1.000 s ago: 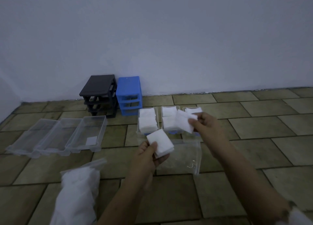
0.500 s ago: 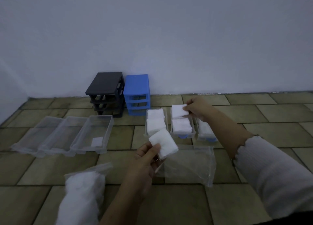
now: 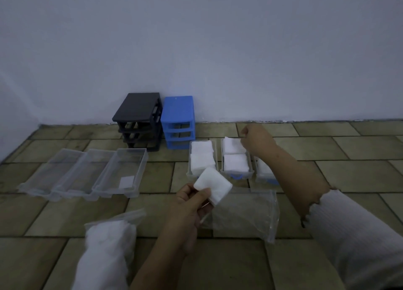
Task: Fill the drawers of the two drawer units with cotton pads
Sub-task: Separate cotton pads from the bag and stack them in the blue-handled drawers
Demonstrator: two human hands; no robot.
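Since a moment ago the right hand [image 3: 255,140] has set its pad down in the far half of the middle drawer [image 3: 236,157] and now hovers at that drawer's back corner, fingers curled; whether its grip is still pinching the pad's edge I cannot tell. The left hand [image 3: 189,204] stays low in front, its grip pinching a small stack of cotton pads [image 3: 212,186] between thumb and fingers, the stack held just before the left filled drawer [image 3: 201,159].

Three clear drawers with blue handles sit side by side on the tiled floor [image 3: 327,174] — left and middle each hold two piles of white pads; the right drawer [image 3: 265,172] is partly hidden by the right forearm, with some pads showing.

Behind them, against the wall [image 3: 218,39], stand the black drawer unit [image 3: 139,120] and the blue drawer unit [image 3: 178,121], touching, their slots vacant. To the left lie three more clear drawers [image 3: 87,172] in a row; the nearest one to the units holds a single pad [image 3: 127,181].

An empty clear plastic bag [image 3: 244,215] lies flat under the left hand's reach, and a full bag of pads [image 3: 106,254] rests at the near left, beside the left forearm.
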